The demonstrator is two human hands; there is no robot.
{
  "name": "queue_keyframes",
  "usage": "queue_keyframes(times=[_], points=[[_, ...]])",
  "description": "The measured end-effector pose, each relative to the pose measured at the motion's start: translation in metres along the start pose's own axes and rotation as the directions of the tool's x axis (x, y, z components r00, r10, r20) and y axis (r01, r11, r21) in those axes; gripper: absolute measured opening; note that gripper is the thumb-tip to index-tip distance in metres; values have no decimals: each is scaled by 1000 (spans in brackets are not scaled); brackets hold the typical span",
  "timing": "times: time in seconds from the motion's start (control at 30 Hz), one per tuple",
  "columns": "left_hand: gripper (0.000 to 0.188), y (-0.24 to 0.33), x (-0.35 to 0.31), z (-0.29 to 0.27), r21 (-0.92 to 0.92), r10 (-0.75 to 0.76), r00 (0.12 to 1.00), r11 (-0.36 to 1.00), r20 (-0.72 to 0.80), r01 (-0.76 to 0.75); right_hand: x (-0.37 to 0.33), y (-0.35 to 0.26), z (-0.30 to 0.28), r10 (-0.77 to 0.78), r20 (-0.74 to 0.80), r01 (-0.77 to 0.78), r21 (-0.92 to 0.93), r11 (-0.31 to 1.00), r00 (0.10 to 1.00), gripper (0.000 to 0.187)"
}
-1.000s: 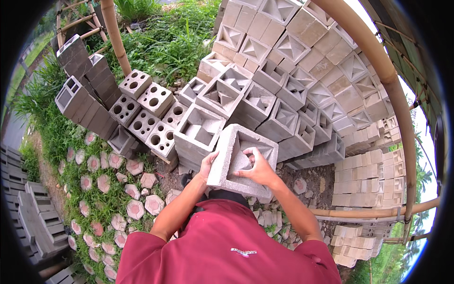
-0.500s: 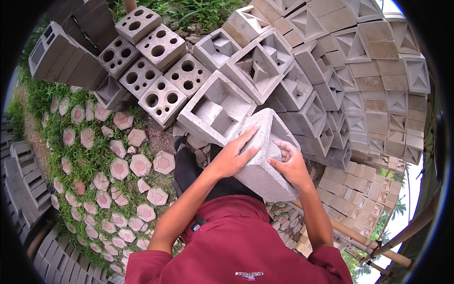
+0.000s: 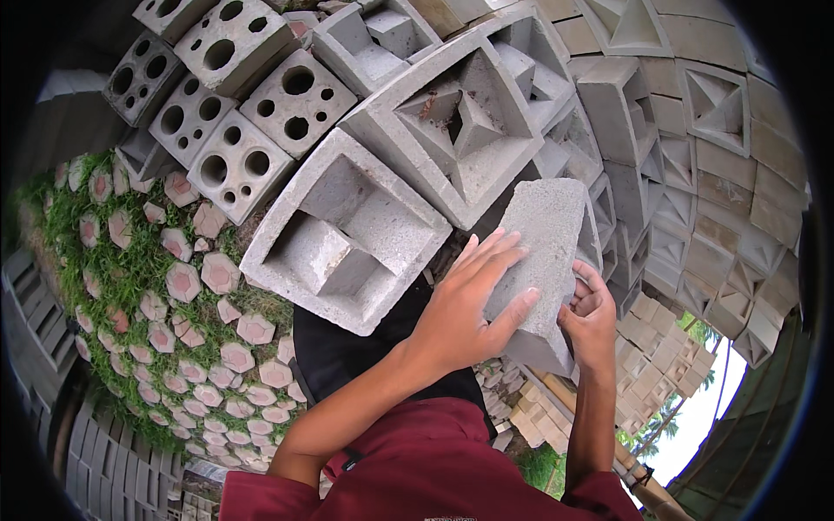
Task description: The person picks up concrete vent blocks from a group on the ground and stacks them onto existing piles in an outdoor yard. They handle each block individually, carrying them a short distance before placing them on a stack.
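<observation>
My left grip [image 3: 473, 300] spread flat against the grey block [image 3: 543, 252] | right grip [image 3: 592, 319] half-curled at its edge | block tilted, right of the hollow block [image 3: 360, 221] | risk: flat palm slips, weight twists, corner chips

Rough, matt concrete block [image 3: 546, 234]; soft cloth shirt [image 3: 426, 460]

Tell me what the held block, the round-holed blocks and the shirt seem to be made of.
Held block: probably cast concrete, matte and unpainted; its grey face looks finely grainy.
Round-holed blocks: likely similar concrete, with dull, mottled grey faces.
Shirt: dark red cloth, matte, shown by its soft folds; the fibre cannot be told.
</observation>
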State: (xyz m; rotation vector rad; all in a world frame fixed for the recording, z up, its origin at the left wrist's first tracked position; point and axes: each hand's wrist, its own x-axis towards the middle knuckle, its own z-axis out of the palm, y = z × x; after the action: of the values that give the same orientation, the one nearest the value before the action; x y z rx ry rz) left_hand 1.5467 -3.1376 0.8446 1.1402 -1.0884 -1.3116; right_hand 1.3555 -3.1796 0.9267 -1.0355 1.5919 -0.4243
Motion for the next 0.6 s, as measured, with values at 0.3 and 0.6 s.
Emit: queue_keyframes(times=[0.3, 0.6], points=[[28, -3, 105, -58, 237, -2, 963, 969, -268, 68, 93, -55, -49, -104, -122, 101, -29, 994, 987, 62], [55, -30, 288, -87, 266, -139, 975, 946, -174, 183, 196, -102, -53, -166, -84, 162, -51, 985, 983, 64]])
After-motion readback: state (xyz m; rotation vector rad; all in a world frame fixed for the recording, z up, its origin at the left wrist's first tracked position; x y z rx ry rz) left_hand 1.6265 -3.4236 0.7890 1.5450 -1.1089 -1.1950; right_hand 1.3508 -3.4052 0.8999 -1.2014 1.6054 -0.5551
